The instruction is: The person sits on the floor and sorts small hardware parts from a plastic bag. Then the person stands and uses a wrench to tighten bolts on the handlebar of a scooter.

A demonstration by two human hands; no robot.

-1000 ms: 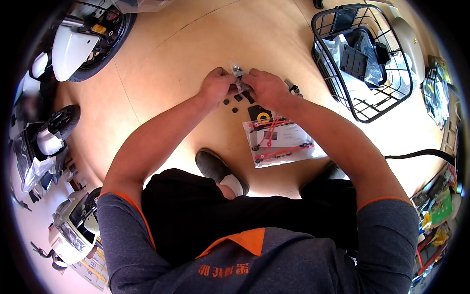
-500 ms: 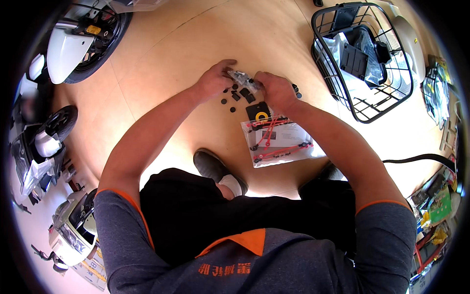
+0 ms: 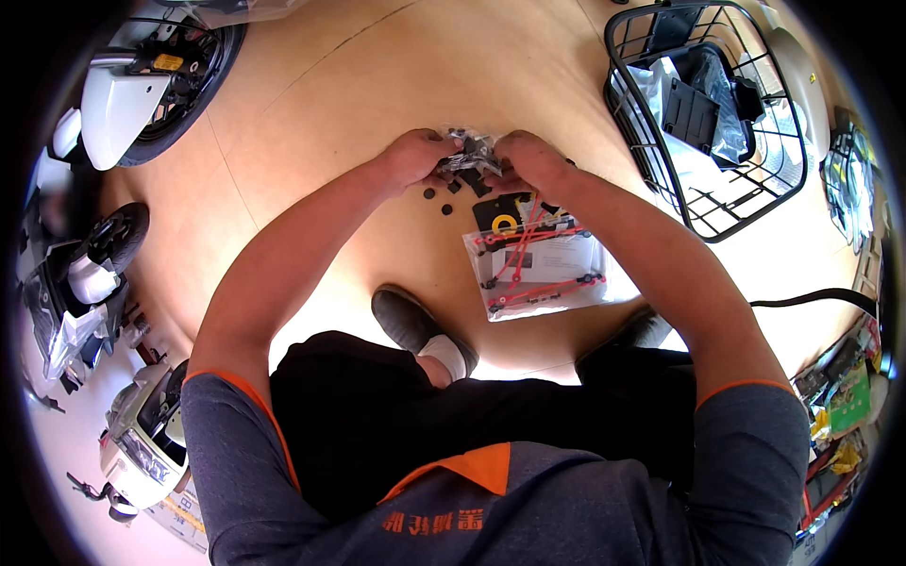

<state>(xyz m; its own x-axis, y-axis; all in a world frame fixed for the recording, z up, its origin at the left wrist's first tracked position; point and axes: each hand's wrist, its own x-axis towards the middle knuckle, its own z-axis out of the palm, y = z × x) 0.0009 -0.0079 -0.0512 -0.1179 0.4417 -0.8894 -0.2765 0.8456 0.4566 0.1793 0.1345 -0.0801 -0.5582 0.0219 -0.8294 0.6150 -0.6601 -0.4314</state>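
Between my hands is a small clear plastic bag (image 3: 475, 152) with grey metallic-looking pieces in it. My left hand (image 3: 422, 157) is closed on the bag's left edge, and my right hand (image 3: 528, 158) grips its right side. Below them on the floor lie small black pieces (image 3: 447, 209), some round and some blocky, partly hidden by the hands and bag. A black square piece with a yellow ring (image 3: 505, 223) lies nearer to me. It touches a flat clear bag (image 3: 552, 269) holding red rods with black ends and a printed sheet.
A black wire basket (image 3: 703, 123) with black parts and plastic wrap stands at the far right. Scooter front wheels and white fenders (image 3: 121, 108) line the left side. My shoe (image 3: 406, 319) is close to the flat bag. A black cable (image 3: 816, 297) runs along the right.
Both hands have shifted, the left one slightly nearer to me and right. The small bag now looks more spread between them and covers some of the black pieces.
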